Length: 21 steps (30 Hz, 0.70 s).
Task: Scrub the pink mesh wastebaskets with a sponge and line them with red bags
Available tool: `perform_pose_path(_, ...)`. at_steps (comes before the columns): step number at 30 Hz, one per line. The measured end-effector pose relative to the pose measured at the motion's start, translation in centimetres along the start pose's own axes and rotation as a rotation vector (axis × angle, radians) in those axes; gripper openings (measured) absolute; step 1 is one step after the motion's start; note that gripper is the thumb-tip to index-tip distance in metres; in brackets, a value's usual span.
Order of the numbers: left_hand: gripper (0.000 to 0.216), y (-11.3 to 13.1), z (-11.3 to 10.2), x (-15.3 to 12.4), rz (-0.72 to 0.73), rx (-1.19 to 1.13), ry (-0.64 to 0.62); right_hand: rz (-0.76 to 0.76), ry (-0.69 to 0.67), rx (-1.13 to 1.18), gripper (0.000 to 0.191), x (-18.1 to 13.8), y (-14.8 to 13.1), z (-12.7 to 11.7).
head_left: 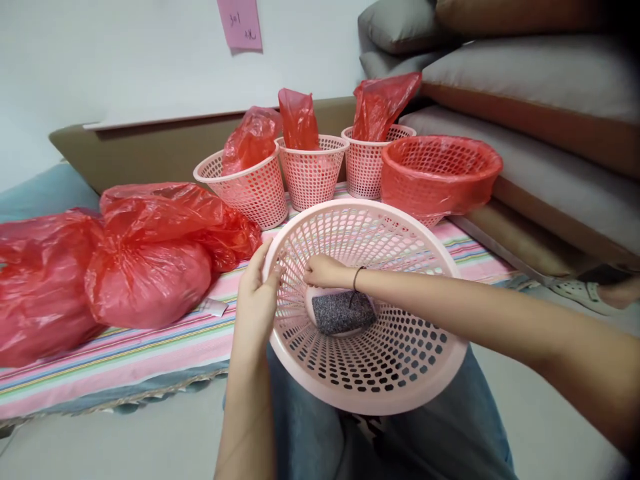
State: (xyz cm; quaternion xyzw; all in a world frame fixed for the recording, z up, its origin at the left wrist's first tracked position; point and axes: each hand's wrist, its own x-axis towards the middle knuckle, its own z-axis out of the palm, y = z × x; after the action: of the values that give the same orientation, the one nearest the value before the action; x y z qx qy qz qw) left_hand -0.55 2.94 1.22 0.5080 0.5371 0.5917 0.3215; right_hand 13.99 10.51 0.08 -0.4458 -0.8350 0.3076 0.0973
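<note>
A pink perforated plastic basket (400,373) rests tilted on my lap. My left hand (255,293) grips its left rim, thumb inside and fingers behind. My right hand (325,270) reaches down into the basket, fingers curled at its bottom. Right under that hand lies a dark grey speckled pad (344,312) on the basket's base. Whether the fingers hold the pad or only touch it is hidden.
On the striped cloth (150,347) ahead stand three small pink baskets (313,173) with red bags in them and a wider basket lined with a red bag (440,173). Bulging red plastic bags (145,267) lie at left. Stacked cushions (530,87) sit at right.
</note>
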Motion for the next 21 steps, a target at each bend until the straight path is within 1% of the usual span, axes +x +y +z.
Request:
perform_pose_path(2, 0.055, -0.1, 0.0, 0.7, -0.036, -0.044, 0.02, -0.034, 0.055, -0.031, 0.024, -1.0, -0.7, -1.9)
perform_pose_path(3, 0.057, -0.1, -0.1, 1.1, -0.05, -0.065, 0.019, -0.085, 0.104, -0.042, 0.025, -1.8, -1.0, -3.1)
perform_pose_path(5, 0.06, 0.0, -0.3, 1.9, -0.07, -0.108, 0.008, -0.245, 0.247, -0.044, 0.024, -4.1, -1.6, -6.1)
perform_pose_path(7, 0.064, 0.3, -0.8, 2.8, -0.078, -0.135, 0.032, -0.374, 0.385, 0.009, 0.022, -6.8, -1.5, -9.2)
perform_pose_path(9, 0.068, 0.7, -1.3, 3.9, -0.077, -0.133, 0.088, -0.4, 0.546, 0.097, 0.019, -8.9, -0.6, -11.8)
perform_pose_path(11, 0.069, 1.0, -1.8, 5.1, -0.061, -0.107, 0.112, -0.349, 0.69, 0.191, 0.017, -10.1, 1.6, -13.3)
perform_pose_path(13, 0.068, 1.2, -2.0, 6.3, -0.038, -0.073, 0.088, -0.266, 0.799, 0.292, 0.016, -10.0, 4.8, -13.4)
perform_pose_path(15, 0.064, 1.0, -2.1, 7.4, -0.026, -0.015, 0.072, -0.179, 0.879, 0.416, 0.017, -9.0, 8.7, -12.2)
perform_pose_path(18, 0.059, 0.2, -2.0, 8.7, -0.052, 0.108, 0.117, -0.019, 1.028, 0.661, 0.025, -6.7, 14.4, -8.8)
perform_pose_path(20, 0.059, -0.5, -2.1, 9.4, -0.076, 0.163, 0.16, 0.1, 1.094, 0.864, 0.034, -5.2, 17.5, -6.3)
perform_pose_path(21, 0.059, -0.8, -2.2, 9.7, -0.087, 0.174, 0.174, 0.149, 1.124, 0.918, 0.037, -4.5, 18.9, -5.2)
